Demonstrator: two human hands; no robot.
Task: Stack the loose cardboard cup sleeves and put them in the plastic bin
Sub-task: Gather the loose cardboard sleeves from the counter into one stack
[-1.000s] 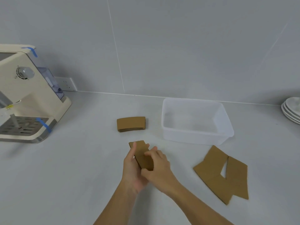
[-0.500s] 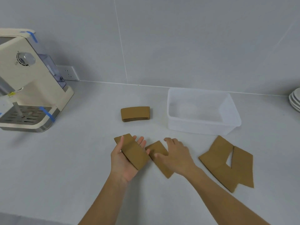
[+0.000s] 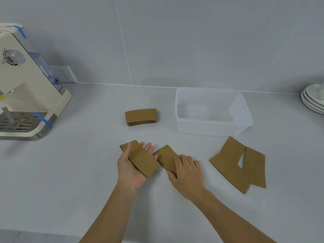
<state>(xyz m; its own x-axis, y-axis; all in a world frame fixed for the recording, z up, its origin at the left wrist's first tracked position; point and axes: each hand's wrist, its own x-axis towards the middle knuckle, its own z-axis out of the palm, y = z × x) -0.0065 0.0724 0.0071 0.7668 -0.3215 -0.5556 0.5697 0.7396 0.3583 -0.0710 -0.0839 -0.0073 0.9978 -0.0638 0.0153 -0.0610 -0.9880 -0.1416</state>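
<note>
My left hand [image 3: 130, 170] lies palm up and holds a flat brown cardboard sleeve [image 3: 140, 158] across its palm, thumb on the sleeve's left edge. Just to its right a second sleeve [image 3: 164, 156] lies on the counter, and my right hand [image 3: 188, 174] rests palm down on its near end. A small stack of sleeves [image 3: 141, 116] sits farther back. Two overlapping flat sleeves [image 3: 238, 163] lie at the right. The clear plastic bin [image 3: 182, 127] stands behind them and holds nothing.
A cream coffee machine [image 3: 26, 95] with blue tape occupies the far left. White plates [image 3: 313, 99] are stacked at the far right edge. A wall socket [image 3: 64, 74] sits behind the machine. The grey counter meets the wall behind the bin.
One second ago both hands held the sleeves together. They have since parted: the left keeps one sleeve, the right has laid another on the counter and presses on it.
</note>
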